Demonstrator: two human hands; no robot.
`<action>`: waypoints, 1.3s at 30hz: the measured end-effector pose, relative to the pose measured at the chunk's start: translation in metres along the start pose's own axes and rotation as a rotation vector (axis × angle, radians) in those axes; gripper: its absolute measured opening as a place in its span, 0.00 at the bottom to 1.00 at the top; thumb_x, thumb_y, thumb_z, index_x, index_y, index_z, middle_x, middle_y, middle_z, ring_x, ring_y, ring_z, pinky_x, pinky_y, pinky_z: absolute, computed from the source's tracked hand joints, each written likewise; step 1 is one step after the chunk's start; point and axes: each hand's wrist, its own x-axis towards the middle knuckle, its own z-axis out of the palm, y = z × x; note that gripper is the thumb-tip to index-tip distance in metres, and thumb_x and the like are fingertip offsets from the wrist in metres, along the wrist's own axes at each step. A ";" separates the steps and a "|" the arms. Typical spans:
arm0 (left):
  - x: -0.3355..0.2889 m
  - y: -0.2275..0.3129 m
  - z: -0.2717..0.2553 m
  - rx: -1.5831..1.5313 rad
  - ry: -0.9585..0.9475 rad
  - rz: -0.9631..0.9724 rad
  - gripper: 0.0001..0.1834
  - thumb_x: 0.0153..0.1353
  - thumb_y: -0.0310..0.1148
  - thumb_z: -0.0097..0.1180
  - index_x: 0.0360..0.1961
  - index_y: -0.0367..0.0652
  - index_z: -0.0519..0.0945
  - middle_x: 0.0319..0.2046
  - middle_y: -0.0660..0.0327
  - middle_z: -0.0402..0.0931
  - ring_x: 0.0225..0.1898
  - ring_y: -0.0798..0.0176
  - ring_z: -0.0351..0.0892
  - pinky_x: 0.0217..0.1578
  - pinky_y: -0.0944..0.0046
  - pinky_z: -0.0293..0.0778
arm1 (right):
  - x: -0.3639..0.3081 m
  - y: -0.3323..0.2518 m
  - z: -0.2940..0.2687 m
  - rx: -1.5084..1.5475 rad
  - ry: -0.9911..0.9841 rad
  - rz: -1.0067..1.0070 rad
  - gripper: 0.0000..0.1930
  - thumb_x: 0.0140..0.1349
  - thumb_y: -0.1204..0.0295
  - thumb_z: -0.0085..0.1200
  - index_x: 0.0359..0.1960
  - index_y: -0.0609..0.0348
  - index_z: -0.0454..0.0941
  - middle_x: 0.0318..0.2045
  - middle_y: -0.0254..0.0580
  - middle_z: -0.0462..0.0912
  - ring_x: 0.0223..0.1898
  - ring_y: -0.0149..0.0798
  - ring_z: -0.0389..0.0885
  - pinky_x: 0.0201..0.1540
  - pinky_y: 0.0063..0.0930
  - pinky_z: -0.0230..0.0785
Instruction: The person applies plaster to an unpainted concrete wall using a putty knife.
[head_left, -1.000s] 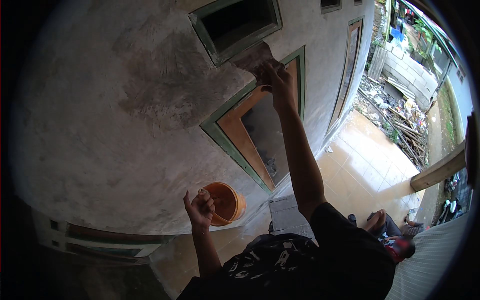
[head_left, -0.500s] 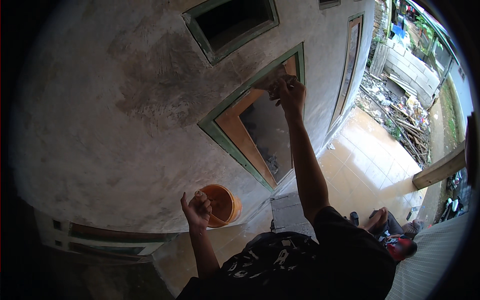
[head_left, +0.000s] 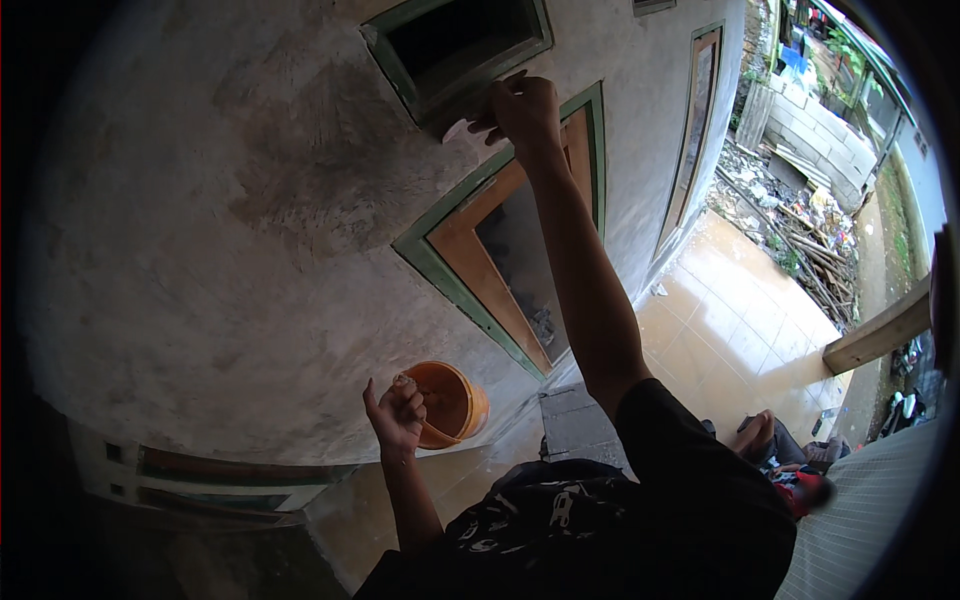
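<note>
Raised against the wall, my right hand is closed on what looks like a putty knife; only a pale flat piece of it shows past my fingers. It meets the plaster between the small dark vent opening and the green-framed window. Lower down, my left hand has its fingers curled over the near rim of an orange bucket. Brownish material lines the inside of the bucket, though its depth is hard to make out.
Below stands a grey block-like platform beside the wall. A person sits on the tiled floor at the lower right. A wooden post rises at the right, with debris beyond the tiles.
My right hand has moved up and left with the putty knife, from the window frame's upper edge to the wall under the vent opening. The left hand stays at the bucket, which has tilted slightly.
</note>
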 end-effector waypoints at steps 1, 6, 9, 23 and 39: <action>-0.001 0.000 0.002 0.003 -0.001 0.001 0.23 0.62 0.57 0.40 0.30 0.46 0.63 0.18 0.69 0.50 0.14 0.74 0.47 0.14 0.72 0.47 | -0.008 -0.005 0.000 0.133 0.046 -0.085 0.11 0.59 0.75 0.46 0.27 0.76 0.74 0.17 0.50 0.80 0.16 0.38 0.81 0.13 0.25 0.72; 0.001 0.003 0.002 -0.013 -0.001 0.008 0.23 0.62 0.57 0.41 0.30 0.45 0.63 0.18 0.69 0.50 0.14 0.74 0.48 0.14 0.73 0.48 | -0.036 0.002 -0.004 0.296 0.160 -0.175 0.12 0.62 0.74 0.47 0.30 0.76 0.73 0.17 0.48 0.79 0.15 0.36 0.80 0.11 0.25 0.70; 0.000 0.003 0.003 0.013 -0.004 0.019 0.23 0.62 0.56 0.42 0.30 0.45 0.64 0.18 0.68 0.51 0.14 0.73 0.48 0.14 0.72 0.49 | -0.040 0.045 0.002 0.309 0.203 -0.149 0.14 0.61 0.67 0.55 0.38 0.69 0.77 0.21 0.42 0.80 0.20 0.32 0.80 0.16 0.24 0.72; -0.010 0.007 -0.009 -0.008 0.024 0.021 0.23 0.62 0.57 0.41 0.30 0.46 0.65 0.19 0.68 0.51 0.15 0.73 0.47 0.14 0.73 0.49 | -0.038 0.078 -0.062 -0.256 0.215 -0.348 0.11 0.64 0.70 0.50 0.40 0.66 0.77 0.26 0.43 0.81 0.27 0.32 0.79 0.28 0.28 0.70; -0.009 0.010 -0.017 -0.009 0.052 0.030 0.24 0.61 0.57 0.41 0.30 0.44 0.65 0.18 0.68 0.52 0.14 0.73 0.48 0.13 0.72 0.49 | -0.037 0.089 0.017 -0.867 0.215 -0.791 0.08 0.58 0.73 0.53 0.39 0.59 0.75 0.30 0.43 0.75 0.24 0.44 0.80 0.23 0.36 0.73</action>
